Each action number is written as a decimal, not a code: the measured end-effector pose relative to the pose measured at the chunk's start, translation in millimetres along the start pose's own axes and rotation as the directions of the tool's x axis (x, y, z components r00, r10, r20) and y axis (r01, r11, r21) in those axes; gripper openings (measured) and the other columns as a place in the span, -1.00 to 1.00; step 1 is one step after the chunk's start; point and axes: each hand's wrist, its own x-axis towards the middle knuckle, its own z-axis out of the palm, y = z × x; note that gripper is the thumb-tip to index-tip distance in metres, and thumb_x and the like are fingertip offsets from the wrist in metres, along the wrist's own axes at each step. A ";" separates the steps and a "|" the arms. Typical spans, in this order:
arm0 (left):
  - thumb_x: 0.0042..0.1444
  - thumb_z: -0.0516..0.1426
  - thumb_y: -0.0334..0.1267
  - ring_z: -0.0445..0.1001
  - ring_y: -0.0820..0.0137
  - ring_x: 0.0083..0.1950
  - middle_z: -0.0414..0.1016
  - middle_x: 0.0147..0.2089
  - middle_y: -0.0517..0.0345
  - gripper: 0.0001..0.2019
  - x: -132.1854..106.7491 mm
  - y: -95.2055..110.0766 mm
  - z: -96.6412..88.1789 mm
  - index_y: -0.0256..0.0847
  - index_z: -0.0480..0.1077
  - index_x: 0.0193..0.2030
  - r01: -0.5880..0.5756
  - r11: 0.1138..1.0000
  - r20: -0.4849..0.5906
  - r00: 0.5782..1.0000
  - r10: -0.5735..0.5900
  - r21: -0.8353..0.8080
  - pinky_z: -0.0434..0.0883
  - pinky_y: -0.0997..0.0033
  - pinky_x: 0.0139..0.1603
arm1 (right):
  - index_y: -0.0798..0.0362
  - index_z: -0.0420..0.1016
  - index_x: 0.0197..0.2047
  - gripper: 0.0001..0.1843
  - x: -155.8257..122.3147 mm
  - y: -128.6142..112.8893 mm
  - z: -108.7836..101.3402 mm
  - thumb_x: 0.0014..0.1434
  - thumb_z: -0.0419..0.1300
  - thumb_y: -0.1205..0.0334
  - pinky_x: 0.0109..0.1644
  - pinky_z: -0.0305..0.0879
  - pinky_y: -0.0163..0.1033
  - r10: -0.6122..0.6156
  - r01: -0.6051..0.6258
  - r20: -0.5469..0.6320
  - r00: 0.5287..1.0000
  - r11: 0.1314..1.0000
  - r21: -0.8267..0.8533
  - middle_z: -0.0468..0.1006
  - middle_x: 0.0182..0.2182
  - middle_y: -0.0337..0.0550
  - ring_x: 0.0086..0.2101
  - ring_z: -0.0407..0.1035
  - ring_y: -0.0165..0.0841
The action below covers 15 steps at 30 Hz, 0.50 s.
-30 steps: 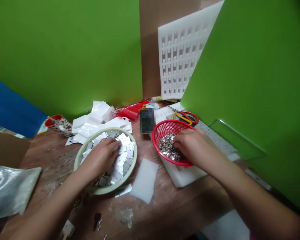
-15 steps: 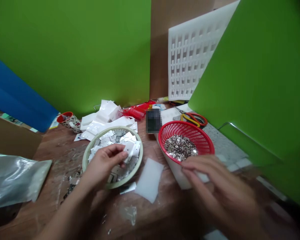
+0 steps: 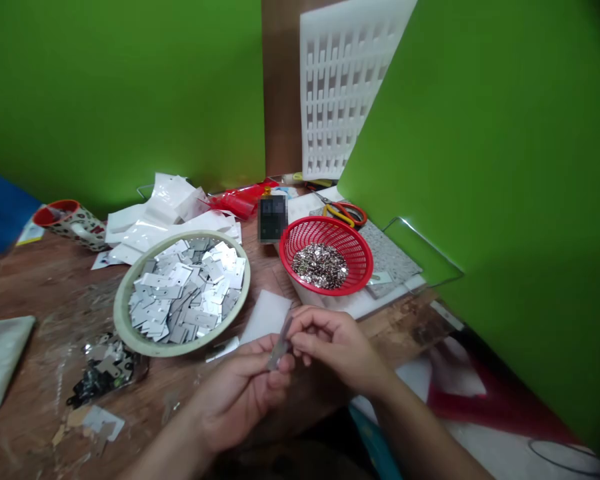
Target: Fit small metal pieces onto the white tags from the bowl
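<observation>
Centrally, the small flat grey metal plate (image 3: 279, 348) is held above the brown wood-grain tabletop (image 3: 25, 287), in front of the white foam sheet (image 3: 265, 313). Left hand (image 3: 243, 393): fingers curled, thumb and fingers closed on the plate. Right hand (image 3: 333, 343): fingers bent, thumb and fingertips drawn together at the plate's upper end; cannot tell whether they grip anything. Beyond, left: round pale-green plastic basin (image 3: 121, 320) of silvery rectangular metal plates (image 3: 175, 293). Right: red plastic mesh basket (image 3: 361, 257) containing small shiny metal pieces (image 3: 320, 267).

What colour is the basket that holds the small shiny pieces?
The basket is red, seen best in the head view.
</observation>
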 end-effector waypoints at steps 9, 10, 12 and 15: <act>0.19 0.15 -0.23 0.45 0.48 -0.47 0.57 -0.32 -0.12 -0.79 -3.0 -4.7 -4.5 -0.41 0.47 -0.27 -0.144 0.923 -0.093 0.978 0.189 0.357 0.39 0.54 -0.45 | 0.07 0.58 -0.33 -0.92 -5.0 1.7 1.7 0.13 0.24 0.30 -0.24 0.30 -0.28 -0.108 0.034 -0.165 0.980 0.917 -0.397 0.50 -0.37 -0.17 -0.33 0.39 -0.38; 0.16 0.18 -0.26 0.44 0.49 -0.46 0.56 -0.32 -0.08 -0.81 -2.8 -4.4 -4.2 -0.39 0.47 -0.25 -0.179 0.896 -0.083 0.969 0.232 0.406 0.38 0.54 -0.44 | 0.06 0.60 -0.34 -0.92 -6.0 3.1 1.2 0.12 0.24 0.31 -0.27 0.28 -0.30 -0.142 0.054 -0.167 0.976 0.894 -0.444 0.50 -0.36 -0.17 -0.34 0.38 -0.39; 0.13 0.21 -0.26 0.41 0.51 -0.46 0.55 -0.33 -0.03 -0.82 -1.1 -5.5 -3.4 -0.39 0.49 -0.25 -0.214 0.850 -0.059 0.959 0.276 0.482 0.37 0.54 -0.42 | 0.04 0.61 -0.34 -0.92 -8.3 7.3 1.8 0.09 0.26 0.33 -0.34 0.26 -0.32 -0.186 0.079 -0.187 0.965 0.880 -0.468 0.48 -0.33 -0.17 -0.35 0.37 -0.40; 0.15 0.20 -0.20 0.40 0.51 -0.46 0.53 -0.34 0.02 -0.79 3.6 -9.7 -2.5 -0.36 0.50 -0.27 -0.233 0.798 -0.018 0.956 0.292 0.555 0.35 0.52 -0.41 | 0.04 0.59 -0.36 -0.94 -13.3 15.3 4.5 0.06 0.27 0.34 -0.37 0.24 -0.33 -0.217 0.077 -0.251 0.943 0.880 -0.469 0.47 -0.32 -0.17 -0.37 0.36 -0.42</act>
